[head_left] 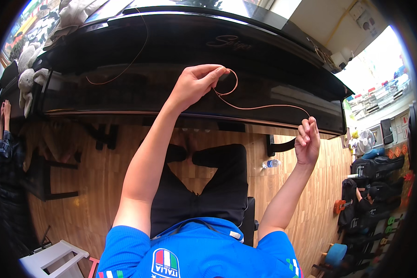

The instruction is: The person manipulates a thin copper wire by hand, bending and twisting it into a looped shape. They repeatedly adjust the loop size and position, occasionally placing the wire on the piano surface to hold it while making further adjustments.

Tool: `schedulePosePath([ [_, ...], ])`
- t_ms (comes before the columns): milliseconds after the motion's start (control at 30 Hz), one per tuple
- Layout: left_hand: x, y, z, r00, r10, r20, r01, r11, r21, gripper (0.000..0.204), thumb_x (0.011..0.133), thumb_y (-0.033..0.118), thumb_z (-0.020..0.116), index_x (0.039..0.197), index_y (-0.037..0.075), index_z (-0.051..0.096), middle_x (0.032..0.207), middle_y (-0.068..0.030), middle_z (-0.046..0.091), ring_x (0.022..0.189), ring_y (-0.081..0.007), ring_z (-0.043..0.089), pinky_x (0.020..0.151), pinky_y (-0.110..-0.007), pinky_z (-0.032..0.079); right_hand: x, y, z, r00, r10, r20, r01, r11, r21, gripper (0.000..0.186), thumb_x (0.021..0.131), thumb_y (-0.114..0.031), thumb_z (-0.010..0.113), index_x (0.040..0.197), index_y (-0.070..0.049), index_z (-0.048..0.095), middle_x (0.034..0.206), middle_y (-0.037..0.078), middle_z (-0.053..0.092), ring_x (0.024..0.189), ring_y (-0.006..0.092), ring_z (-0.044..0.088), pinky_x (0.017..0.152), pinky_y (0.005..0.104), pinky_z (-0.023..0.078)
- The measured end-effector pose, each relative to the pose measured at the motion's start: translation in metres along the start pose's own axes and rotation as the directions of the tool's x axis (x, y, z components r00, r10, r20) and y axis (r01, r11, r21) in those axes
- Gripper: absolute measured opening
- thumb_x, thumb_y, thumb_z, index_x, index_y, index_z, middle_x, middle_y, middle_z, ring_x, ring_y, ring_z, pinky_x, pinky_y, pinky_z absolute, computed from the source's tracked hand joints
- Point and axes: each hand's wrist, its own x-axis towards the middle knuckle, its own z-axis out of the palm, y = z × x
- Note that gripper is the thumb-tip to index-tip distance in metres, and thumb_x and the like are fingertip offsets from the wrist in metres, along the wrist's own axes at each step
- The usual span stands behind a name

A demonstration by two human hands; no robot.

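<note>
My left hand (198, 85) is raised over the closed front of a black upright piano (292, 69). Its thumb and forefinger pinch a thin copper-coloured wire (264, 106), which makes a small round loop beside the fingertips. From the loop the wire runs in a loose curve to the right. My right hand (307, 139), lower and nearer the piano's right end, grips the other end between thumb and fingers. A second copper-coloured wire (107, 82) droops down the piano's front at the left, apart from both hands.
Grey plush toys (27, 79) hang at the piano's left end. Another person's hand (6, 109) shows at far left. A plastic bottle (271, 163) is on the wooden floor (292, 194). At right are a fan (366, 140), black instrument bags (377, 169) and a blue stool (336, 254).
</note>
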Motion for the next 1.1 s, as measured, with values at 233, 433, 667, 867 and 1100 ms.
schedulePosePath([
  [233, 0.0, -0.003, 0.004, 1.0, 0.01, -0.004, -0.01, 0.996, 0.085, 0.026, 0.101, 0.026, 0.064, 0.112, 0.005, 0.076, 0.065, 0.0051, 0.055, 0.056, -0.002, 0.044, 0.049, -0.018, 0.033, 0.001, 0.005, 0.086, 0.916, -0.372, 0.15, 0.342, 0.528, -0.778, 0.02, 0.092, 0.003, 0.068, 0.112, 0.0, 0.073, 0.094, 0.006, 0.065, 0.08, 0.0115, 0.066, 0.076, 0.0272, 0.063],
  [433, -0.001, -0.001, 0.005, 1.0, -0.011, -0.001, 0.011, 0.993, 0.119, 0.026, 0.101, 0.024, 0.065, 0.112, 0.004, 0.076, 0.064, 0.0044, 0.055, 0.052, -0.0023, 0.046, 0.048, -0.019, 0.034, 0.011, 0.016, 0.134, 0.845, -0.337, 0.416, 0.522, 0.344, -0.781, 0.02, 0.083, 0.009, 0.074, 0.101, 0.0, 0.076, 0.102, 0.011, 0.071, 0.089, 0.0182, 0.07, 0.08, 0.0282, 0.062],
  [667, -0.001, -0.001, 0.005, 0.999, -0.002, 0.035, -0.002, 0.991, 0.13, 0.025, 0.101, 0.022, 0.064, 0.112, 0.004, 0.076, 0.062, 0.0042, 0.056, 0.052, -0.0021, 0.047, 0.048, -0.02, 0.035, 0.043, 0.073, 0.146, 0.789, -0.39, 0.475, 0.599, 0.318, -0.735, 0.021, 0.084, 0.005, 0.075, 0.104, -0.004, 0.077, 0.101, 0.009, 0.069, 0.084, 0.0172, 0.069, 0.072, 0.0271, 0.058],
  [867, -0.001, 0.0, 0.0, 0.998, -0.013, 0.063, 0.005, 0.992, 0.129, 0.025, 0.101, 0.022, 0.064, 0.112, 0.003, 0.076, 0.062, 0.004, 0.056, 0.052, -0.0019, 0.047, 0.048, -0.019, 0.035, 0.065, 0.09, 0.139, 0.787, -0.406, 0.464, 0.579, 0.23, -0.782, 0.022, 0.084, 0.002, 0.076, 0.104, -0.006, 0.078, 0.104, 0.009, 0.068, 0.086, 0.0185, 0.07, 0.074, 0.0273, 0.059],
  [1100, -0.002, 0.002, 0.0, 0.997, -0.023, 0.071, 0.015, 0.995, 0.104, 0.026, 0.101, 0.025, 0.064, 0.11, 0.003, 0.076, 0.059, 0.0047, 0.054, 0.051, -0.0022, 0.045, 0.047, -0.02, 0.033, 0.068, 0.087, 0.139, 0.805, -0.415, 0.424, 0.573, 0.359, -0.736, 0.02, 0.087, 0.003, 0.073, 0.105, -0.005, 0.078, 0.099, 0.009, 0.07, 0.088, 0.0167, 0.071, 0.075, 0.0273, 0.058],
])
